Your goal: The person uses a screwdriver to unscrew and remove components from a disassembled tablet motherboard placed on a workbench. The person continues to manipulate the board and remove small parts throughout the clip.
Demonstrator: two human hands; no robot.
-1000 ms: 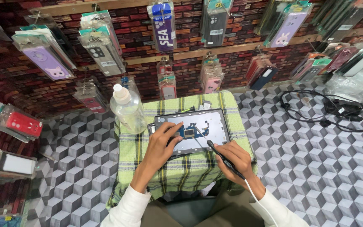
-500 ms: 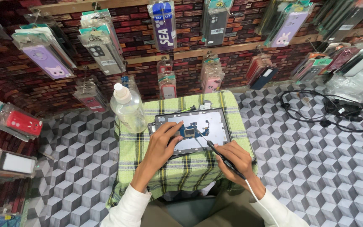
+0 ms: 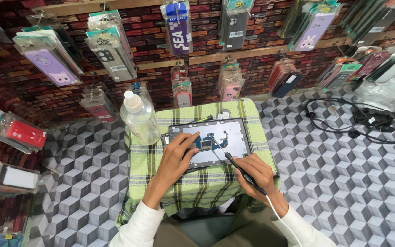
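Your left hand point(image 3: 179, 153) presses flat, grip spread, on the opened grey tablet point(image 3: 216, 139) atop the green-checked desk point(image 3: 197, 187); your right hand point(image 3: 254, 176) pinches a black soldering pen point(image 3: 238, 167). Beyond the tablet, clear-bagged purple and pink phone-case packages point(image 3: 179, 27) hang on the brick wall.

A checked-cloth table point(image 3: 197, 187) carries an opened tablet point(image 3: 234, 137) and clear bottle point(image 3: 139, 120).

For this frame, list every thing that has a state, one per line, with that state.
Tablet: back cover off, circuit board exposed, lying flat on the checked cloth.
Soldering pen: gripped by the right hand, tip over the board.
Left hand: pressing on the tablet.
Clear bottle: upright, capped.
Black cable: loosely coiled on the floor.
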